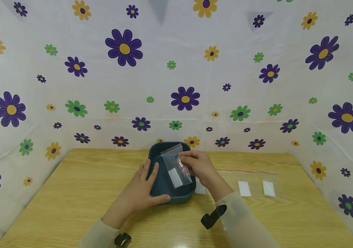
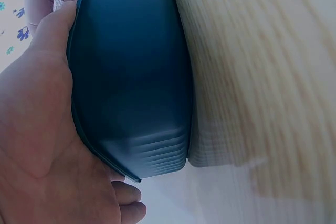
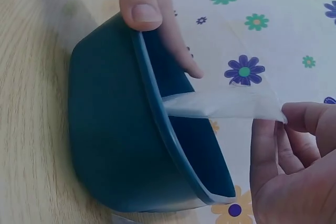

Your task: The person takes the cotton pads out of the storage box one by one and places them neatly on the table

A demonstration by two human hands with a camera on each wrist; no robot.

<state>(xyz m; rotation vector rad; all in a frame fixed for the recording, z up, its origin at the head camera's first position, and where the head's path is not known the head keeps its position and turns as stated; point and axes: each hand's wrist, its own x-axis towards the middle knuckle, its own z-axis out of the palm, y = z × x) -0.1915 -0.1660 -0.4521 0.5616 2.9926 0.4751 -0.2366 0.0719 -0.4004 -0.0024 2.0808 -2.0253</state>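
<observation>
A dark teal plastic tub (image 1: 161,182) stands on the table near the back cloth. My left hand (image 1: 140,193) rests on its rim, fingers spread and fairly straight along the left side, thumb at the front edge. In the left wrist view the palm lies against the rim, above the tub's outer wall (image 2: 131,72). Between thumb and fingers, my right hand (image 1: 203,169) pinches the edge of a clear zip bag (image 1: 171,160) with a white rectangular piece inside. The bag hangs tilted over the tub, its lower end dipping past the rim in the right wrist view.
Right of the tub, more clear zip bags with white pieces lie in a row: one bag (image 1: 244,188) in the middle, another bag (image 1: 268,188) farther right. A white piece (image 1: 200,187) beside the tub is partly covered. Flowered cloth (image 1: 154,79) encloses the wooden table (image 1: 80,196).
</observation>
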